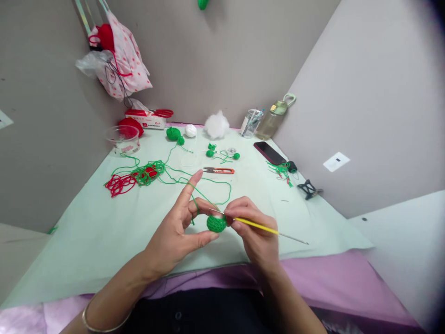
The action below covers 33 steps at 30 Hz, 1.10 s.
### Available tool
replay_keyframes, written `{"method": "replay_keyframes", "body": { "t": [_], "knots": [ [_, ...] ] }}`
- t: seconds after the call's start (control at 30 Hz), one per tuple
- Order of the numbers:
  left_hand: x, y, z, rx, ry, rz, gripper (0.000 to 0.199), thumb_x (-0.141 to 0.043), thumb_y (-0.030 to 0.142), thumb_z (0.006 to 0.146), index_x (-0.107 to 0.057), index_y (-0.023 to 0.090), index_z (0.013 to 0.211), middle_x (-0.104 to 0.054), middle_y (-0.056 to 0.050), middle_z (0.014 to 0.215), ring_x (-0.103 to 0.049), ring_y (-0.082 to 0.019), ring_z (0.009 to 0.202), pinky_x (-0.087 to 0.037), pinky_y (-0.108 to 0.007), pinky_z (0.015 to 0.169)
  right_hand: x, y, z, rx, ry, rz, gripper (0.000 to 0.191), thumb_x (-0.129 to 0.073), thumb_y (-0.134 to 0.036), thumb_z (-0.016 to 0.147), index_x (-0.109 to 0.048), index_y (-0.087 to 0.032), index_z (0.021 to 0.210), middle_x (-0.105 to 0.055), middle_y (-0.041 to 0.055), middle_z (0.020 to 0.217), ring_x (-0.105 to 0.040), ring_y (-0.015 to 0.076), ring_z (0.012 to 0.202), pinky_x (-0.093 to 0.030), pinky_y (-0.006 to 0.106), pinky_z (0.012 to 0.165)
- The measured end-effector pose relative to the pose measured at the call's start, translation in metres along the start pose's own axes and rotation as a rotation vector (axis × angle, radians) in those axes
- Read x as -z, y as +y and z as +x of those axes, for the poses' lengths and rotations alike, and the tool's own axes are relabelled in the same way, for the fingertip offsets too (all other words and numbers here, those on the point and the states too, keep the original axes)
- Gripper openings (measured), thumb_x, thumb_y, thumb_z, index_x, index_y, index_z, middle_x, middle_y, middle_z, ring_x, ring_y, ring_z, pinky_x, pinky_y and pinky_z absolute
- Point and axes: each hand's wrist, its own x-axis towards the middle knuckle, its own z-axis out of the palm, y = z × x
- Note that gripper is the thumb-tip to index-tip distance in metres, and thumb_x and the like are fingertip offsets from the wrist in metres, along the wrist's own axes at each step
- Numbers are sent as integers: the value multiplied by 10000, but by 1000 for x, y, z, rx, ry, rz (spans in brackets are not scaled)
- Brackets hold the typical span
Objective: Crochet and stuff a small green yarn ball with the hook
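Note:
A small green crocheted piece (216,223) is held between the thumb and fingers of my left hand (179,229), whose index finger points up with green yarn running over it. My right hand (256,228) pinches a crochet hook (259,226) with a yellow grip, and its fingertips are at the right side of the green piece. The hook's thin tip lies across the top of the piece. Green yarn (230,190) loops over the table behind my hands, leading towards a tangle of green yarn (155,170) at the left.
Orange-handled snips (222,171) lie beyond my hands. Red yarn (120,185) and a plastic tub (125,141) are at left. White stuffing (216,125), green balls (173,134), a cup of tools (251,124) and a bottle (273,121) stand behind; a phone (269,153) lies right.

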Motion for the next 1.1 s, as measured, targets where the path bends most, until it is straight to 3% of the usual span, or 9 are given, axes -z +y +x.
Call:
{"method": "replay_keyframes", "body": {
  "t": [0.27,0.57,0.87,1.1],
  "knots": [
    [1,-1,0,-32,6,128,1000,-777,180,857,-182,405,1629,-682,19,1008,-635,-184,1092,-401,-394,1120,-2,3,-2,-7,74,-5,147,-709,-289,930,-826,-316,1015,-721,70,945,-641,189,782,-542,353,696],
    [5,-2,-3,-33,-2,208,932,-759,193,883,-226,422,1613,-682,21,1012,-631,-191,1118,-354,-420,1159,-3,0,7,-155,81,316,183,-717,-397,916,-794,-232,906,-719,48,811,-626,149,640,-525,305,597],
    [6,-1,-3,-30,-24,264,890,-742,218,904,-231,418,1605,-668,21,1031,-623,-189,1139,-375,-402,1139,11,-6,8,-94,-66,200,202,-578,-330,1016,-745,-229,965,-744,52,893,-676,165,716,-558,327,659],
    [7,0,-3,-38,-26,351,879,-713,193,917,-209,397,1608,-668,24,1044,-625,-183,1140,-350,-414,1156,16,-18,8,15,-161,-56,213,-522,-233,1038,-734,-220,1053,-726,63,951,-675,168,802,-559,338,737]
  ]
}}
